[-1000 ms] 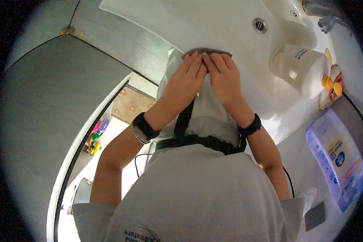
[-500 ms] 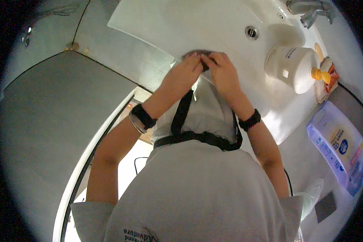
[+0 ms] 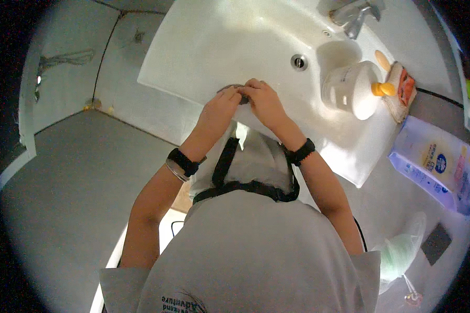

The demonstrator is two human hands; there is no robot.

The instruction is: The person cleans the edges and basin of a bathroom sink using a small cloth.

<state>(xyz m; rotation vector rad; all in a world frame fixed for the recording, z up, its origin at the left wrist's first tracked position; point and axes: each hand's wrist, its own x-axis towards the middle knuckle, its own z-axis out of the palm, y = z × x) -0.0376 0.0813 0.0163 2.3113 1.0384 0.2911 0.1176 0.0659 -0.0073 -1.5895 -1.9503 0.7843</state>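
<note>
Both my hands meet over the near edge of the white sink, fingers bent and close together. A small dark grey, soft-looking piece, perhaps cloth, is pinched between them; it is mostly covered by my fingers. My left hand closes on its left side, and my right hand closes on its right side. The fingertips of the two hands nearly touch. Beyond them lies the sink's round drain.
A large white bottle with a yellow top stands on the sink's right side, near the metal tap. Beside it are a tan oval piece and an orange-and-white packet. A purple package and clear plastic bag lie farther right.
The view has shifted, so more of the sink and tap shows. Both hands stay together at the sink's near edge, still holding the dark grey piece; the fingers have moved slightly.
</note>
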